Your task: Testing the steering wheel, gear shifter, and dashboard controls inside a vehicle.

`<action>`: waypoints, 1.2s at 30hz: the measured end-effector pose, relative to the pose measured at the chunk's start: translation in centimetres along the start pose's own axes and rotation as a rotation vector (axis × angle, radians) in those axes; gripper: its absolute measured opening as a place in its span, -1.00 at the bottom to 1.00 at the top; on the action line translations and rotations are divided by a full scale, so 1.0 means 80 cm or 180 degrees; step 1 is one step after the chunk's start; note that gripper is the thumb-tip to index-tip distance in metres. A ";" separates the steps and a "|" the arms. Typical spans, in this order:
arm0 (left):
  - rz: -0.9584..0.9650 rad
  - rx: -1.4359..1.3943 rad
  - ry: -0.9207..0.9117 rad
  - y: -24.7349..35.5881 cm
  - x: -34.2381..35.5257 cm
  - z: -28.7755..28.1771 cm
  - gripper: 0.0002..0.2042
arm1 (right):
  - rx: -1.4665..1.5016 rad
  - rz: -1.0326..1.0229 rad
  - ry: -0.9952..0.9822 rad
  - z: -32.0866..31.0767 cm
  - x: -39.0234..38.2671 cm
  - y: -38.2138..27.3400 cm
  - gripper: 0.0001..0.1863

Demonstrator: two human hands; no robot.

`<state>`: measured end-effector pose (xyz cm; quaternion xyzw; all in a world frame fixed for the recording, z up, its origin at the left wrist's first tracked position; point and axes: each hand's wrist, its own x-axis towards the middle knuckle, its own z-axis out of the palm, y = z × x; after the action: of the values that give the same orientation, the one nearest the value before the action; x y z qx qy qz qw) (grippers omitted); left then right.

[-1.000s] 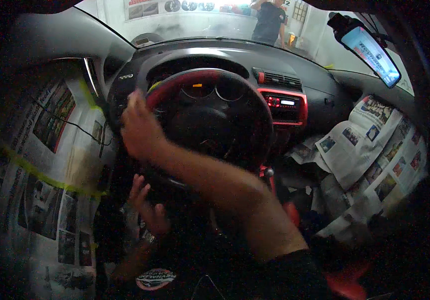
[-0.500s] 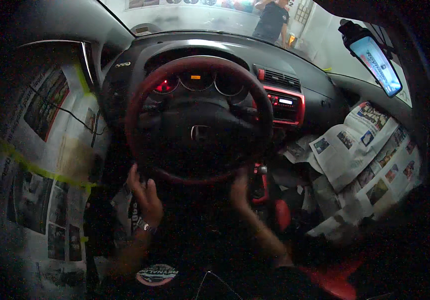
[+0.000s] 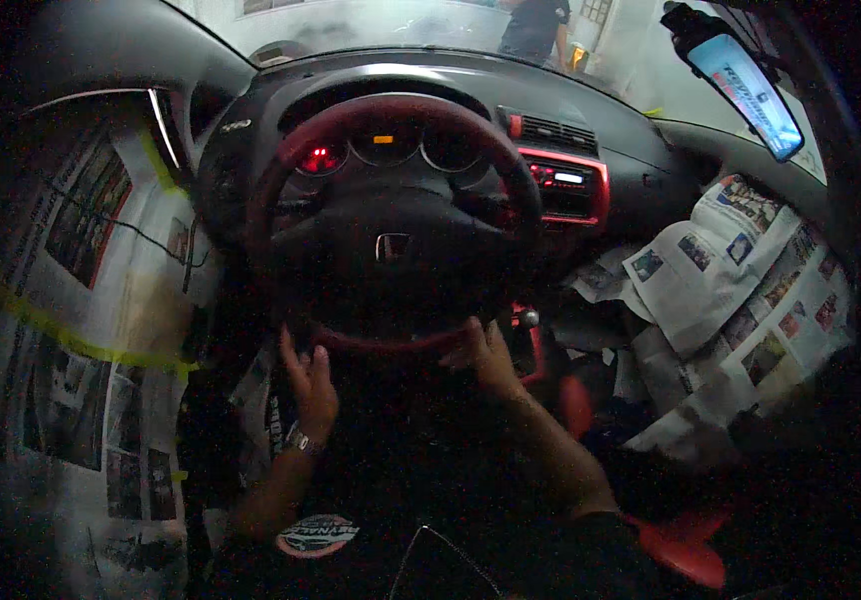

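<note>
A dark steering wheel (image 3: 401,205) with a reddish rim fills the middle, in front of the lit gauges. At its lower left rim is my left hand (image 3: 312,388), its fingers stretched upward and the thumb apart. A metal-banded watch (image 3: 303,439) sits on that wrist. My right hand (image 3: 494,362) is closed around the lower right part of the rim, with some fingers hidden in the dark. Beside it stands a gear shifter (image 3: 527,318) with a round metallic knob and red trim.
Taped newspaper (image 3: 141,300) covers the door at left. More newspaper sheets (image 3: 711,280) lie over the passenger side. A red-framed radio (image 3: 569,180) is in the dash, and a mirror (image 3: 749,95) hangs upper right. Beyond the windshield stands a person (image 3: 534,28) in dark clothes.
My right hand has come up and left onto the lower rim. My left hand has shifted slightly right at the rim. The whole view has moved a little, and the wheel sits higher.
</note>
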<state>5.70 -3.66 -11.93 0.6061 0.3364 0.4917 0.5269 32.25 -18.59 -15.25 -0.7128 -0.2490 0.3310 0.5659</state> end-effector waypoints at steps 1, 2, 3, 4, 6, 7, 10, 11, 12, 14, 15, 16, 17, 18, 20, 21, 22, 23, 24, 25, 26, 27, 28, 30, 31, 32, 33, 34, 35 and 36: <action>-0.0022 -0.0106 0.0017 0.000 0.000 0.002 -0.34 | -0.0332 0.0160 0.0183 -0.007 0.003 0.003 0.05; 0.0073 -0.0009 0.0014 0.001 0.001 0.002 -0.34 | -0.0423 -0.0024 0.0059 -0.012 0.004 0.004 0.02; 0.0171 0.0093 0.0012 0.003 0.003 0.000 -0.34 | -0.0576 -0.0003 -0.0011 -0.023 0.001 0.001 -0.03; 0.0262 0.0118 0.0037 0.006 0.006 -0.003 -0.34 | -0.0804 0.0130 -0.0122 -0.033 -0.003 -0.004 -0.08; 0.0345 0.0070 -0.0029 0.015 0.011 -0.012 -0.34 | -0.1368 -0.0567 0.0320 -0.073 -0.016 -0.021 -0.21; 0.0373 0.0007 -0.0041 0.019 0.013 -0.016 -0.34 | -0.1635 -0.1129 0.0508 -0.097 -0.020 -0.029 -0.27; 0.0181 0.0092 0.0063 0.029 0.016 -0.026 -0.35 | -0.2574 -0.1232 0.1482 -0.164 -0.008 -0.019 -0.46; 0.0144 0.0123 0.0096 0.030 0.017 -0.026 -0.35 | -0.3129 -0.1552 0.1914 -0.180 -0.003 0.001 -0.48; 0.0154 0.0165 0.0130 0.032 0.016 -0.026 -0.35 | -0.3680 -0.1882 0.2347 -0.198 0.004 0.025 -0.49; 0.0260 0.0142 0.0132 0.033 0.016 -0.023 -0.36 | -0.4113 -0.1101 0.1699 -0.213 0.013 0.092 -0.43; 0.0350 0.0085 0.0098 0.033 0.017 -0.022 -0.37 | -0.4297 -0.0536 0.1361 -0.218 0.018 0.125 -0.39; 0.0449 0.0009 0.0074 0.033 0.018 -0.021 -0.37 | -0.4360 -0.0686 0.1166 -0.213 0.013 0.162 -0.38; 0.0487 0.0111 0.0080 0.033 0.019 -0.021 -0.38 | -0.4343 -0.0852 0.1089 -0.206 0.008 0.193 -0.36; 0.0534 0.0197 0.0092 0.033 0.021 -0.022 -0.38 | -0.4295 -0.1145 0.1162 -0.201 0.004 0.215 -0.35; 0.0554 0.0118 0.0093 0.035 0.023 -0.026 -0.39 | -0.4189 -0.1794 0.1426 -0.190 0.002 0.234 -0.32; 0.0502 -0.0039 0.0048 0.035 0.024 -0.028 -0.40 | -0.4068 -0.1985 0.1576 -0.187 0.003 0.232 -0.30; 0.0418 -0.0173 -0.0039 0.036 0.024 -0.031 -0.40 | -0.3805 -0.2057 0.1749 -0.187 0.008 0.221 -0.28; 0.0526 0.0034 0.0099 0.037 0.026 -0.034 -0.40 | -0.3410 -0.2338 0.1981 -0.188 0.013 0.206 -0.27; 0.0620 0.0241 0.0205 0.037 0.026 -0.034 -0.41 | -0.2780 -0.2040 0.2008 -0.193 0.024 0.186 -0.23; 0.0720 0.0439 0.0288 0.036 0.029 -0.035 -0.41 | -0.2583 -0.1882 0.2181 -0.200 0.032 0.165 -0.18; 0.0694 0.0447 0.0272 0.035 0.029 -0.036 -0.41 | -0.2538 -0.2153 0.2305 -0.205 0.047 0.143 -0.16; 0.0697 0.0443 0.0262 0.034 0.031 -0.036 -0.42 | -0.2364 -0.1930 0.1980 -0.210 0.058 0.124 -0.23; 0.0797 0.0435 0.0285 0.032 0.035 -0.036 -0.42 | -0.2252 -0.1860 0.1608 -0.215 0.069 0.104 -0.30; 0.0750 0.0313 0.0164 0.029 0.042 -0.036 -0.43 | -0.2137 -0.0324 0.0470 -0.215 0.090 0.072 -0.30; 0.0756 0.0259 0.0154 0.028 0.043 -0.036 -0.43 | -0.2282 -0.0573 0.0499 -0.207 0.101 0.060 -0.35; 0.0731 0.0273 0.0176 0.026 0.046 -0.038 -0.44 | -0.2440 -0.0810 0.0500 -0.194 0.111 0.050 -0.39; 0.0710 0.0298 0.0214 0.025 0.046 -0.039 -0.44 | -0.2706 -0.0810 0.0563 -0.181 0.116 0.044 -0.42; 0.0549 0.0343 0.0270 0.023 0.046 -0.040 -0.45 | -0.2929 -0.0757 0.0621 -0.166 0.117 0.040 -0.48; 0.0664 0.0438 0.0246 0.022 0.046 -0.041 -0.45 | -0.3260 -0.0436 0.0764 -0.153 0.114 0.040 -0.53; 0.0660 0.0544 0.0234 0.021 0.047 -0.042 -0.46 | -0.3526 -0.0310 0.0918 -0.144 0.106 0.040 -0.58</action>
<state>3.41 0.47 -9.51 0.6618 0.3317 0.5350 0.4071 46.42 -20.53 -18.36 -0.9286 -0.3381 0.0241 0.1509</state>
